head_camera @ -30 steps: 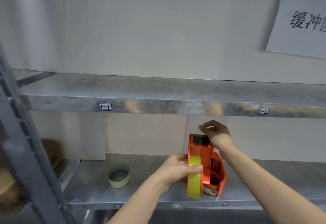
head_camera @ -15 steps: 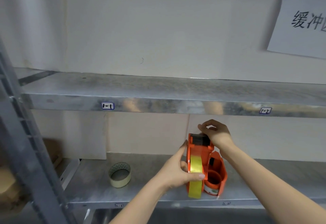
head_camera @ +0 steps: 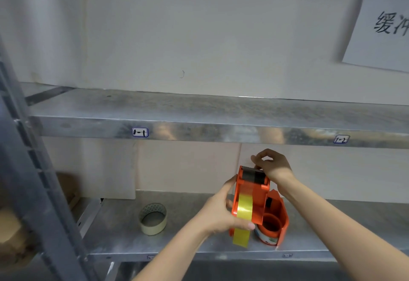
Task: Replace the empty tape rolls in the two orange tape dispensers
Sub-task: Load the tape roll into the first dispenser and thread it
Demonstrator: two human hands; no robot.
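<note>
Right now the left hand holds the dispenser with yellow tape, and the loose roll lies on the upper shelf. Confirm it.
One detail is wrong. The left hand does hold the dispenser with yellow tape, but the loose roll lies on the lower shelf, left of the dispenser. The head view shows it.

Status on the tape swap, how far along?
Done: yellow tape is in the front dispenser; a beige ring, likely the old core, lies on the shelf. In hand: left hand grips the dispenser, right hand pinches at its top. Remaining: second dispenser, no yellow tape.
</note>
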